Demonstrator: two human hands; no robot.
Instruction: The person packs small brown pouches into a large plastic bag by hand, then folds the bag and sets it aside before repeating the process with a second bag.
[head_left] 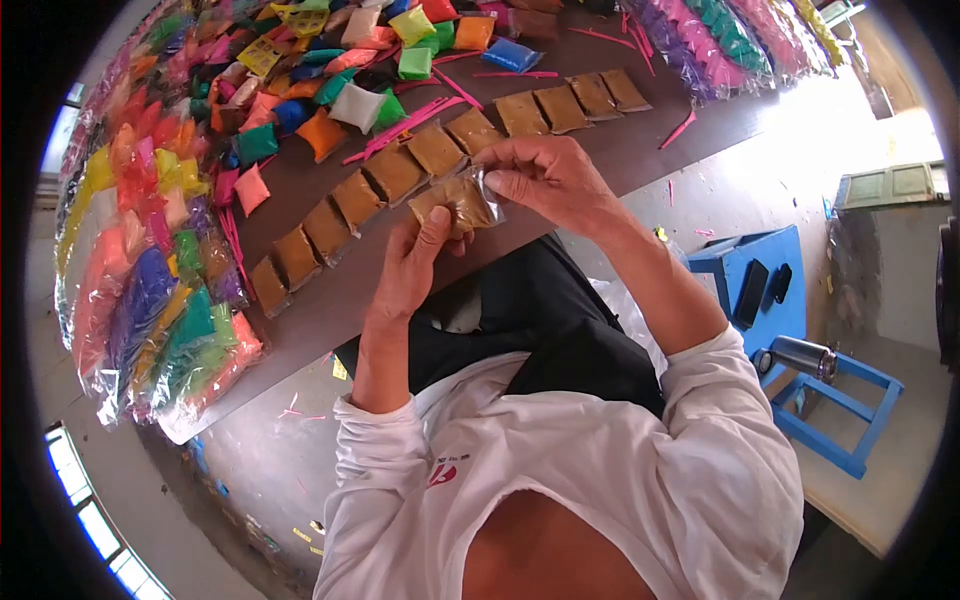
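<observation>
A clear plastic packet with brown filling is held up between both hands, just over the near edge of the table. My left hand grips its lower left part, with the thumb lying on top. At its upper right end, my right hand pinches the clear plastic edge between thumb and fingers. Behind the hands, several like brown packets lie in a slanting row along the brown table. The nearest ones in the row are close to my right fingertips.
Many small coloured packets are heaped at the back. Large clear bags of coloured packets stand at the left, others at the back right. Pink plastic sticks lie about. A blue stool and steel flask are at the right.
</observation>
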